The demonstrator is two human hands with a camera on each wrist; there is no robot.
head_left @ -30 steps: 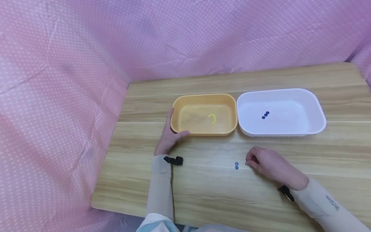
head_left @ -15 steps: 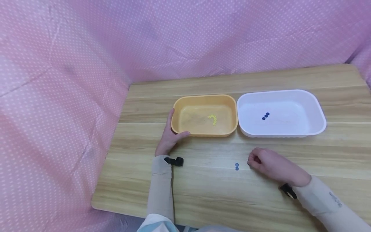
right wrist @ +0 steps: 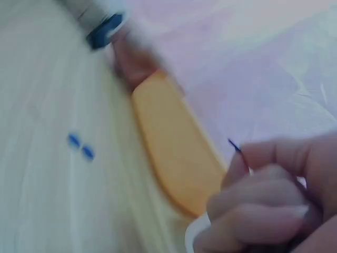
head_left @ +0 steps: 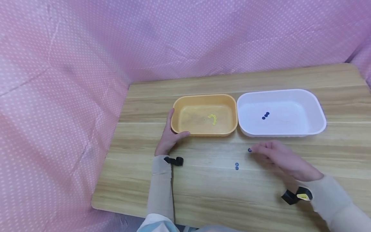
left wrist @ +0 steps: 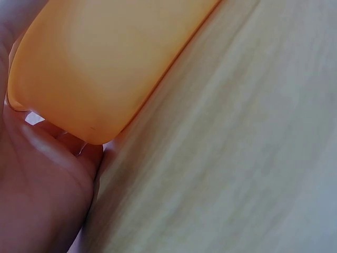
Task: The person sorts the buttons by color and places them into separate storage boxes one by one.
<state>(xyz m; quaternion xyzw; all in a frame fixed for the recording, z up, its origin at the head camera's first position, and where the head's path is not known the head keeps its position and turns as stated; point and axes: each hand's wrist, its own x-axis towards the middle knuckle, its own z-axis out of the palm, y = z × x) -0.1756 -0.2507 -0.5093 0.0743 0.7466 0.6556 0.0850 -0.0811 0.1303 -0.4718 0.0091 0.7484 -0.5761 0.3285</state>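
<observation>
My left hand (head_left: 167, 138) grips the left end of an orange plastic tub (head_left: 191, 120), its thumb along the front rim. In the left wrist view, fingers show behind and below the tub's corner (left wrist: 100, 126). Between thumb and fingertips my right hand (head_left: 285, 159) pinches a small dark blue button-like disc (head_left: 249, 150), held in front of the white tub (head_left: 292, 117). The right wrist view shows that disc (right wrist: 234, 145) edge-on. Two similar blue discs (head_left: 236, 166) lie side by side on the table, left of the right hand.
Several small yellow rings (head_left: 214, 119) lie in the orange tub. A short row of dark blue discs (head_left: 265, 115) rests in the white tub. Both tubs stand side by side on a wooden table (head_left: 208, 193). Pink dotted cloth (head_left: 185, 35) hangs behind and to the left.
My right hand has lifted and turned, moving towards the white tub, and a blue disc now shows at its fingertips. My left hand and both tubs have stayed put.
</observation>
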